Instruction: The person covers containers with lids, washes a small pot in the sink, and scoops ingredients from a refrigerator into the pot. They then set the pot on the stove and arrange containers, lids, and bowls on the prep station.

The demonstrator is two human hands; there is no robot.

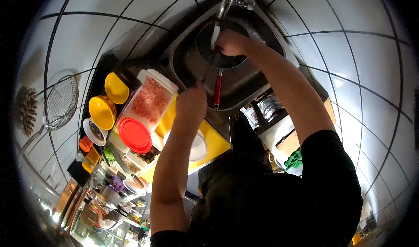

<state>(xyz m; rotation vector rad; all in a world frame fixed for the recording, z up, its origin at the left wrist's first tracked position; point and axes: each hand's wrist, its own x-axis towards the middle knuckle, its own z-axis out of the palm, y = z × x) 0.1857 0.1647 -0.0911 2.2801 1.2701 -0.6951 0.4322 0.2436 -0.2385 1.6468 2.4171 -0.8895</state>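
Note:
A dark round pan (207, 51) with a red handle (218, 88) rests in the metal sink (185, 68) below the faucet (226, 5). My right hand (232, 43) is over the pan, beside a whitish streak under the spout. Its fingers are curled, and what they hold, if anything, is too dark to see. Near the sink's left edge, my left hand (192, 102) is closed, with its fingers turned away from view. Beside it stands a white container (150, 96) of pinkish minced meat.
Left of the sink, a red lid (135, 135), yellow bowls (102, 112), a knife (120, 162) and a white round container (198, 146) crowd the yellow board (214, 144). A wire strainer (62, 103) and brush (26, 111) hang on the tiled wall.

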